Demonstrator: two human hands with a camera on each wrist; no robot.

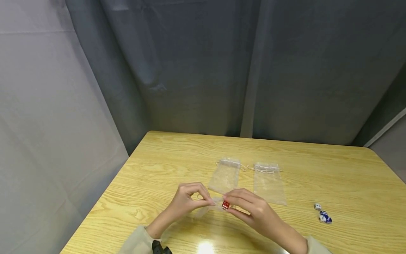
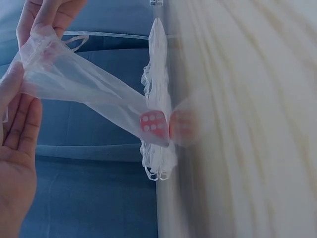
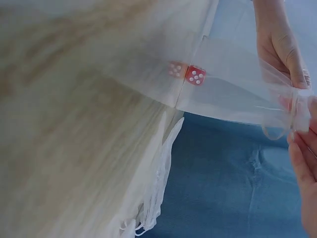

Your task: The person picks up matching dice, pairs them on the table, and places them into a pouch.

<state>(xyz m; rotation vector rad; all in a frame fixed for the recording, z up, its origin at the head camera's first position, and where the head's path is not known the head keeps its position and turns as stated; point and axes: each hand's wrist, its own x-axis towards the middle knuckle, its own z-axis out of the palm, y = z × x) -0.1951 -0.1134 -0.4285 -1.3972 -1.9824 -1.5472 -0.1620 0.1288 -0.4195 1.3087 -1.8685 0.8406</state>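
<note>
A sheer white drawstring bag (image 2: 94,84) slants down from both hands to the table. Inside its lower end lies a red die (image 2: 153,124) with white spots, also visible in the head view between the fingers and thumb of the right hand. My left hand (image 1: 189,199) pinches one side of the bag's mouth between thumb and fingertips. On the opposite side, my right hand (image 1: 253,210) pinches the gathered rim. Faint light cords hang in loops near the hands.
Two more sheer bags, a left one (image 1: 225,174) and a right one (image 1: 269,185), lie flat beyond the hands on the wooden table (image 1: 127,197). A white die (image 1: 317,206) and a cluster of blue and white dice (image 1: 325,217) sit at the right. Grey curtains hang behind.
</note>
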